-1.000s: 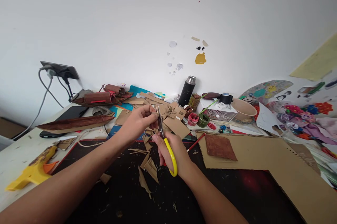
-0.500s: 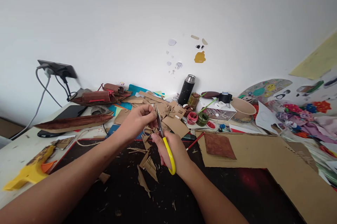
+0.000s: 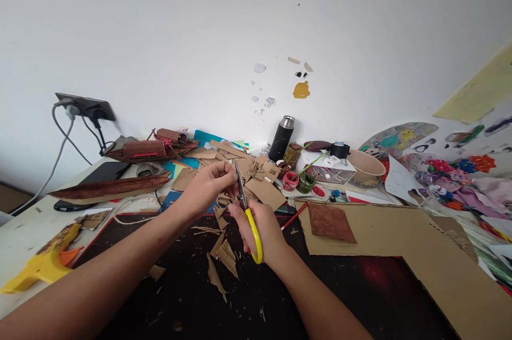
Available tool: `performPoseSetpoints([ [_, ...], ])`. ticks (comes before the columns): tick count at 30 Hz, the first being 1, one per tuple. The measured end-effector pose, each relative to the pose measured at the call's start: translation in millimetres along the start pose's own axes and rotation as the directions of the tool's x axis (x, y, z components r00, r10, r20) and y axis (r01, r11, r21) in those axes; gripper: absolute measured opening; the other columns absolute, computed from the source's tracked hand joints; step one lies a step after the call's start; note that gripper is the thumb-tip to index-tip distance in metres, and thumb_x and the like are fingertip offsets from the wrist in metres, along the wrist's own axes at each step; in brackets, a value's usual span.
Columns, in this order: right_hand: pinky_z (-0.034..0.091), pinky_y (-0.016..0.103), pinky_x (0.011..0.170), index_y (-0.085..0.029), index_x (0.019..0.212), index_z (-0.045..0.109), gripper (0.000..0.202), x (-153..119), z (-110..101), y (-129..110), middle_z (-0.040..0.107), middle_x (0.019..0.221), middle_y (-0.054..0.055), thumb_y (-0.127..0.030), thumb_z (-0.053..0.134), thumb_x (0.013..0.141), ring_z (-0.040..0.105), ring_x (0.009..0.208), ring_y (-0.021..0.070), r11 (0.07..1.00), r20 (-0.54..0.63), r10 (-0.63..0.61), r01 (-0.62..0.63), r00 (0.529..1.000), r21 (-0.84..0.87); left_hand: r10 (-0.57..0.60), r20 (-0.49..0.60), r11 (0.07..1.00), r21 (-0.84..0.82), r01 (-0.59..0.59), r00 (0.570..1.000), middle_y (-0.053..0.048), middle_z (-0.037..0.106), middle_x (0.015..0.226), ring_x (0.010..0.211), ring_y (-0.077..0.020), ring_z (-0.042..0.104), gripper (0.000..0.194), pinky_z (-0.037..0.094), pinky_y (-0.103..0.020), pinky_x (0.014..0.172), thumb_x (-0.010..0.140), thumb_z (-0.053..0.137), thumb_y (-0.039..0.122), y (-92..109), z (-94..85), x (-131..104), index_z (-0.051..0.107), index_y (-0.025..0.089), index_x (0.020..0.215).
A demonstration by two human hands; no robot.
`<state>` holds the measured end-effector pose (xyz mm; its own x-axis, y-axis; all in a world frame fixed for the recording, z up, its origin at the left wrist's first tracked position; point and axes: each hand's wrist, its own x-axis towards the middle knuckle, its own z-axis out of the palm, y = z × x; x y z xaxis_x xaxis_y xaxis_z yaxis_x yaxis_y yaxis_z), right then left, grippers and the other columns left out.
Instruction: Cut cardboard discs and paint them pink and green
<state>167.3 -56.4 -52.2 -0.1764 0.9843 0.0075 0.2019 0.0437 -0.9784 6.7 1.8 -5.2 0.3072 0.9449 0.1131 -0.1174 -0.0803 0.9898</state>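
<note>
My right hand [image 3: 262,228] is closed on the yellow-handled scissors [image 3: 255,239], whose blades point up and away. Close to the blade tips, my left hand [image 3: 216,183] is pinched, and what its fingertips hold is too small to make out. Torn cardboard scraps [image 3: 227,259] lie on the dark mat [image 3: 184,297] below the hands. Behind the hands is a pile of cardboard pieces [image 3: 264,191].
A yellow glue gun [image 3: 44,265] lies at the left. Brown-painted cardboard boats [image 3: 140,149] sit at the back left. A black flask [image 3: 282,137], paint jars [image 3: 306,182] and a bowl [image 3: 367,167] stand behind. Cardboard [image 3: 384,228] with a brown square covers the right.
The view has shifted slightly. Both hands stay nearly where they were, with the scissors still in my right hand.
</note>
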Motion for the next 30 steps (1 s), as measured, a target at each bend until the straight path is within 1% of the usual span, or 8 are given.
performPoseSetpoints([
  [2,0.039,0.024,0.037,-0.025,0.090,0.068,0.036,-0.7,0.6,1.8,0.057,0.046,-0.006,-0.061,0.073,0.091,0.055,0.034,0.0163,0.999,0.018,0.022,-0.022,1.000,-0.026,0.005,-0.003,1.000,0.006,-0.005,1.000,0.000,0.066,0.063,0.059,-0.0164,0.062,0.028,0.051,-0.028,0.060,0.075,0.077,0.040,0.8,-0.2,-0.6,0.056,0.021,0.074],
  [5,0.047,0.024,0.043,-0.025,0.093,0.066,0.041,-0.6,1.2,5.1,0.064,0.052,-0.003,-0.065,0.070,0.092,0.065,0.043,0.0182,1.000,0.035,0.024,-0.024,0.999,-0.008,0.009,-0.007,1.000,0.023,-0.009,1.000,-0.001,0.067,0.064,0.060,-0.0163,0.062,0.026,0.050,-0.028,0.061,0.077,0.076,0.038,1.4,-1.5,-0.6,0.056,0.021,0.075],
  [10,0.054,0.027,0.055,-0.023,0.099,0.066,0.044,-0.4,-1.2,2.6,0.069,0.062,-0.002,-0.061,0.081,0.084,0.070,0.054,0.0193,0.994,0.110,-0.016,0.003,0.994,0.113,0.013,-0.013,1.000,0.015,-0.013,1.000,-0.001,0.067,0.063,0.058,-0.0159,0.061,0.028,0.049,-0.028,0.059,0.076,0.076,0.039,1.1,-2.6,1.0,0.054,0.022,0.076],
  [13,0.055,0.027,0.057,-0.021,0.104,0.066,0.052,-2.1,-3.3,-1.9,0.070,0.066,-0.001,-0.061,0.086,0.079,0.072,0.058,0.0201,0.985,0.141,-0.011,-0.014,0.990,0.174,0.013,-0.015,1.000,0.011,-0.013,1.000,0.000,0.066,0.062,0.058,-0.0157,0.061,0.028,0.047,-0.027,0.058,0.076,0.076,0.038,1.7,-1.9,1.0,0.053,0.022,0.076],
  [16,0.055,0.027,0.057,-0.021,0.109,0.066,0.056,-2.6,-2.9,-2.1,0.071,0.069,-0.001,-0.061,0.088,0.076,0.074,0.060,0.0210,0.984,0.158,-0.011,-0.018,0.987,0.179,0.021,-0.015,0.999,0.031,-0.021,1.000,0.000,0.066,0.062,0.059,-0.0158,0.062,0.027,0.046,-0.027,0.059,0.077,0.074,0.038,2.5,-1.8,0.2,0.052,0.022,0.076],
  [19,0.053,0.024,0.050,-0.021,0.105,0.065,0.051,-0.9,-0.4,0.3,0.069,0.064,-0.002,-0.062,0.083,0.081,0.071,0.053,0.0181,0.984,0.097,0.001,-0.019,0.995,0.179,0.038,-0.008,0.997,0.072,-0.037,0.999,0.001,0.067,0.062,0.059,-0.0159,0.062,0.027,0.048,-0.028,0.061,0.078,0.074,0.039,2.3,-2.6,-0.4,0.053,0.022,0.078],
  [23,0.041,0.019,0.036,-0.020,0.099,0.063,0.051,1.9,0.1,-2.2,0.062,0.054,-0.006,-0.067,0.075,0.084,0.059,0.037,0.0136,0.983,-0.042,0.040,-0.032,0.998,0.183,0.060,0.013,0.987,0.147,-0.061,0.998,0.002,0.067,0.065,0.060,-0.0163,0.063,0.027,0.051,-0.029,0.062,0.080,0.074,0.041,1.8,-3.1,-0.7,0.055,0.022,0.079],
  [30,0.043,0.020,0.033,-0.020,0.097,0.060,0.047,4.7,-9.5,-12.8,0.061,0.051,-0.006,-0.065,0.070,0.087,0.057,0.035,0.0140,0.964,-0.177,-0.006,0.053,0.984,0.261,0.039,0.129,0.977,0.201,-0.065,0.991,0.002,0.066,0.065,0.061,-0.0161,0.061,0.033,0.051,-0.029,0.062,0.085,0.074,0.050,-0.9,-1.8,-2.3,0.057,0.022,0.080],
])
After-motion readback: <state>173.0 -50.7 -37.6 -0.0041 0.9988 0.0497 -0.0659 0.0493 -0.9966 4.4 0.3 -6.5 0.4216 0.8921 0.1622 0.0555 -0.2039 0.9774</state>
